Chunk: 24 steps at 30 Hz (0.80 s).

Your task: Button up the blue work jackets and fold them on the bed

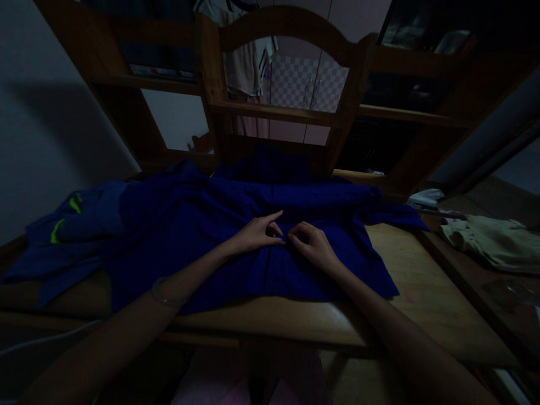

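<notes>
Your workpiece is a deep blue garment (181,225), spread across the wooden table (413,270) directly in front of you. Its surface is matte and loosely creased, smoother at the center, with a narrow dark slit running from between your hands toward the near edge. At the right, one corner of the cloth extends over the tabletop and a narrow length points outward.

Your left hand (257,233) is partly open: one finger extends upward, the others curl in toward the cloth. Your right hand (307,242) is bent, its fingertips drawn together just beside the left fingertips. You cannot tell whether either hand pinches the fabric.

Count the items as follows: two hands; one bracelet (158,293), on your left forearm; one blue garment; one lighter blue cloth (95,219) at its left end, bearing two yellow-green marks; one pale cloth stack (493,242) at far right; one white cable (50,339) at lower left; two cabinet handles (317,93) beyond the wooden frame (287,112).
</notes>
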{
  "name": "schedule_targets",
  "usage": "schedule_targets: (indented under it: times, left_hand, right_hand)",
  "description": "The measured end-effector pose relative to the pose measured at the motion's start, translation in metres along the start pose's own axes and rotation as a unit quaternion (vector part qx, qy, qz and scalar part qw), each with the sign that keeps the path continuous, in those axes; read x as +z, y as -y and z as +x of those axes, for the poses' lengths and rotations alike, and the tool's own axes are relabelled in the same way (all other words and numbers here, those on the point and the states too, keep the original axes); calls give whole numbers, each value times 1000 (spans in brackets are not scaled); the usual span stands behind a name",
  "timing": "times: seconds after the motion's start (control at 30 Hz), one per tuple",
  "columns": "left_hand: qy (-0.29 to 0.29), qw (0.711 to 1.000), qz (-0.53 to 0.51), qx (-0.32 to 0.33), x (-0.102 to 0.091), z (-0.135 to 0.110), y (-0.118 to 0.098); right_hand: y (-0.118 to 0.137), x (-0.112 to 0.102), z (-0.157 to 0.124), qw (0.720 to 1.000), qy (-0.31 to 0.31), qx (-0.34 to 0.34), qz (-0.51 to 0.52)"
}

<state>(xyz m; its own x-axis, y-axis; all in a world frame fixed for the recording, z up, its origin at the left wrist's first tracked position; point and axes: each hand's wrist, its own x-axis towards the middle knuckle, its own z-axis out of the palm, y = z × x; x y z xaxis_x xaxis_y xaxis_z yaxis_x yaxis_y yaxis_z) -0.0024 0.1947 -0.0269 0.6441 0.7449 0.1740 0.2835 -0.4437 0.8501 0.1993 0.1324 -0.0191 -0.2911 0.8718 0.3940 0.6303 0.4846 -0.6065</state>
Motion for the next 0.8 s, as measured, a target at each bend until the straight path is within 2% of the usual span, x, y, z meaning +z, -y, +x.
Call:
schedule_targets:
  times: [0.23,0.5,0.67,0.8]
  left_hand:
    - [-5,1000,3,0,1,0,2]
    - [-3,1000,5,13,1,0,3]
    - [13,1000,13,23,1,0,1]
    - [31,995,69,59,1,0,-3]
  right_hand:
    - [-5,5,1,996,-25,39,77]
    - [-13,9,4,981,34,57,180]
    - [-10,5,5,987,62,32,144]
    - [-3,4,5,996,59,-13,73]
